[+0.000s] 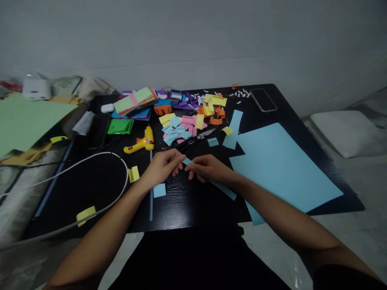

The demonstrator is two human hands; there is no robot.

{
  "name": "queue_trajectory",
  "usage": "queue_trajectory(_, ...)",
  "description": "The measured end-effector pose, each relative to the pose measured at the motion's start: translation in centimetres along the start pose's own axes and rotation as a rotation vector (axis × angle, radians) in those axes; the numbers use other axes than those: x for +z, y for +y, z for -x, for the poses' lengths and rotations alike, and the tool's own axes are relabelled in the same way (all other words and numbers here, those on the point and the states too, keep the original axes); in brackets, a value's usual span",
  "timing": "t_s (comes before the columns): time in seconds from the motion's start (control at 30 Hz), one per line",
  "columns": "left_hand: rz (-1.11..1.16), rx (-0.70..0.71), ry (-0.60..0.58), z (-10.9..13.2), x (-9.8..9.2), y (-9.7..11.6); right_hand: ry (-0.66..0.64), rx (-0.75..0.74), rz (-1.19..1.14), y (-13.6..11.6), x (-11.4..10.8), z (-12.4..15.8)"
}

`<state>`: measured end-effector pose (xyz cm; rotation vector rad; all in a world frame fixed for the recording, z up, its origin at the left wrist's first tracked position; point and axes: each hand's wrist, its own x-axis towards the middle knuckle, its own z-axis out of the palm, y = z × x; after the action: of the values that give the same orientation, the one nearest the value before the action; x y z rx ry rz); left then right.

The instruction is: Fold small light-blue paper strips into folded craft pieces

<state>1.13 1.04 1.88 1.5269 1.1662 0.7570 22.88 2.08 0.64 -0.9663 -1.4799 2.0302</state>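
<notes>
While both hands meet over the middle of the black table (187, 209), I read the step from the head view as folding or creasing a narrow light-blue paper strip (211, 180): my left hand (163, 166) pinches its upper end between thumb and fingertips, and my right hand (208, 168) is closed on it just beside, fingers curled over the strip, whose free length runs out under the right wrist toward the near edge. A small blue square (159, 190) lies just beside the left wrist, a yellow folded piece (133, 174) a little further left. To the right, a large blue sheet (281, 165) covers much of the table's right side and overhangs the near edge. Behind the hands lie scissors (201, 136), a yellow glue gun (141, 144) and a heap of small cut pieces (181, 131) in blue, pink, yellow and orange; a phone (263, 100) sits near the far right corner, and a white cable (99, 161) loops over the left part. I judge the next move needs both pinches kept tight and close together, so the thin strip bends squarely rather than twisting.
</notes>
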Motion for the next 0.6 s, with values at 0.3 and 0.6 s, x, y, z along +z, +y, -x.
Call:
queue_trajectory(0.3,0.075,-0.008,-0.006,-0.12,0.1,0.32,-0.031,0.029,-0.021,0.18,-0.35,-0.07)
queue_trajectory(0.6,0.011,0.016,-0.028,-0.05,-0.29,0.1,-0.026,0.003,0.023,0.08,-0.44,-0.03)
